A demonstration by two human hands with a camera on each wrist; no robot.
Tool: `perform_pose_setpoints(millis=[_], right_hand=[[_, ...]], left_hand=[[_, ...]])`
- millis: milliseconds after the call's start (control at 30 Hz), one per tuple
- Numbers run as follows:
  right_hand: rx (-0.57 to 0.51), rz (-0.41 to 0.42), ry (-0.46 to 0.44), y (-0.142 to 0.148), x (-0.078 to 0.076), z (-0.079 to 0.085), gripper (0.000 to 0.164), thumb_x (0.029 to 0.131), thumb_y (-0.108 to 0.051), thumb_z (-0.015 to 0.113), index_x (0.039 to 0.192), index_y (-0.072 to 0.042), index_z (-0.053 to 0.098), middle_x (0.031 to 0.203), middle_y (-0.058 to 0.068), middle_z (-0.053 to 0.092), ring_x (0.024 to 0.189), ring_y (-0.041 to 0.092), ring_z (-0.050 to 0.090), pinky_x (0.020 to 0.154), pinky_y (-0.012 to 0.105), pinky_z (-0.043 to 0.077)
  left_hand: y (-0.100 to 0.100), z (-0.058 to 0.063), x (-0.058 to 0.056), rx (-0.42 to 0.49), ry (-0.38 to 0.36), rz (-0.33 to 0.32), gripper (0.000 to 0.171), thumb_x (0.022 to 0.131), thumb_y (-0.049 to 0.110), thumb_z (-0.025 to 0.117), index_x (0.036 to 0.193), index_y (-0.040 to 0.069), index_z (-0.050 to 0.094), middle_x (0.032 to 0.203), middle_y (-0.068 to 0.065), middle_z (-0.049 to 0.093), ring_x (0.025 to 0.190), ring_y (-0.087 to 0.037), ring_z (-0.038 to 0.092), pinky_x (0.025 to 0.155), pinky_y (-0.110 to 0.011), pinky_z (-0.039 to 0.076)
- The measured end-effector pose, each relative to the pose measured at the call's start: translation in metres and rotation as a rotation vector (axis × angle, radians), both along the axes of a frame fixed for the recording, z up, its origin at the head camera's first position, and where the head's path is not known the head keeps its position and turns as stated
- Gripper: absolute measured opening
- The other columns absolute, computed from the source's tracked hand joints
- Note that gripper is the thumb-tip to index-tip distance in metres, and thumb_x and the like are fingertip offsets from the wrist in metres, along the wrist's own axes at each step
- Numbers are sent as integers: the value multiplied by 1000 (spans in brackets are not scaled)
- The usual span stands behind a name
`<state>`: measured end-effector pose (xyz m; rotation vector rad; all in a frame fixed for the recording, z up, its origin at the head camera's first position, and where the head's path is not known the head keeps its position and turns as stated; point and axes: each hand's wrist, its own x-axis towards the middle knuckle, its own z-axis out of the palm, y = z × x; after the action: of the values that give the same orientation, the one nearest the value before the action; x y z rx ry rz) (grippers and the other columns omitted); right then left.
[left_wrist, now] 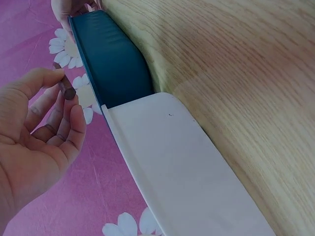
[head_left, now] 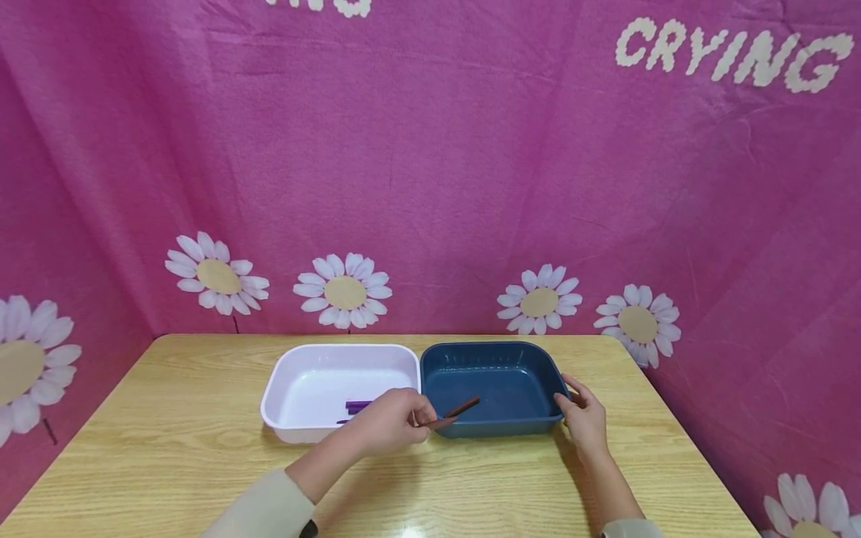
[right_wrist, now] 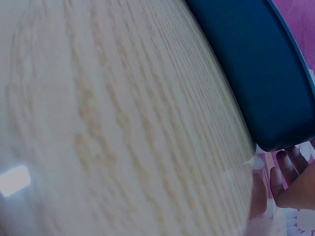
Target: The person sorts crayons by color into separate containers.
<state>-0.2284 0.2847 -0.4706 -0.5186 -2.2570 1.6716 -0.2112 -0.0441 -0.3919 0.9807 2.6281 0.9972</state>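
Note:
My left hand (head_left: 395, 423) pinches a brown stick (head_left: 439, 424) between thumb and fingers, near the adjoining ends of two basins. In the left wrist view this stick (left_wrist: 68, 88) is round with a blunt end; its exact kind cannot be told. Another brown stick (head_left: 464, 406) shows within the dark blue basin (head_left: 501, 428), by its front wall. Several purple sticks (head_left: 356, 405) lie in the white basin (head_left: 289, 381), partly hidden behind my left hand. At the blue basin's right end, my right hand (head_left: 587, 422) grips the rim, thumb on top and fingers against the outer wall.
Both basins stand side by side on a wood-grain table (head_left: 168, 433), white on the left. Behind and beside the table hangs a magenta cloth (head_left: 417, 187) with daisies and lettering. Table surface extends in front of the basins and to either side.

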Motion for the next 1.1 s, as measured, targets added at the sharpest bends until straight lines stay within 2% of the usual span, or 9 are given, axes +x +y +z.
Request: perform_pose_setpoints(millis=[133,233,333,567,733,833,1000,1100], right_hand=[[-7,0,-1,0,0,1,43,90,-12,56,134,-12,51,103,2,57,71,-1,49,54,17,42],[-9,-2,0,0,0,0,43,90,-12,56,133,-12,51,100,-1,56,71,-1,49,54,16,42],[-4,-4,2,0,0,0,43,90,-11,56,133,-11,52,103,3,57,72,-1,48,55,16,42],[18,-6,6,0,0,0,43,90,-12,56,132,-11,52,108,9,58,73,-2,49,55,17,42],[21,-7,3,0,0,1,43,90,-12,56,132,-11,53,105,6,59,72,-2,49,56,16,42],[11,-7,-1,0,-1,2,43,90,-12,56,133,-11,52,105,5,58,72,-1,48,55,16,41],[-2,-4,-15,0,0,2,43,91,-13,56,133,-12,51,113,13,56,74,0,48,55,17,41],[-9,-5,-26,1,0,2,43,91,-14,56,134,-13,51,114,13,55,74,1,48,56,17,42]], left_hand=[[6,1,-3,-7,-25,13,11,81,9,67,92,8,71,76,5,61,71,-4,53,63,-16,47],[10,0,-7,-19,-7,11,11,82,10,67,93,9,70,78,5,62,73,-5,55,65,-17,48],[15,0,-11,-38,25,5,12,82,10,66,94,8,70,80,3,63,75,-6,56,66,-18,49],[28,3,-17,-75,16,28,12,83,11,66,95,9,70,83,3,65,78,-8,57,65,-19,48],[40,4,-21,-125,37,44,13,85,13,64,96,10,71,85,4,65,78,-6,57,64,-18,47],[46,2,-25,-148,62,36,13,85,14,64,95,12,71,84,5,64,76,-6,55,63,-18,46],[58,0,-31,-150,52,36,12,84,13,64,95,11,71,81,5,65,73,-6,53,61,-17,46],[65,-4,-33,-155,44,44,13,84,13,64,96,11,71,82,4,66,72,-5,53,62,-16,46]])
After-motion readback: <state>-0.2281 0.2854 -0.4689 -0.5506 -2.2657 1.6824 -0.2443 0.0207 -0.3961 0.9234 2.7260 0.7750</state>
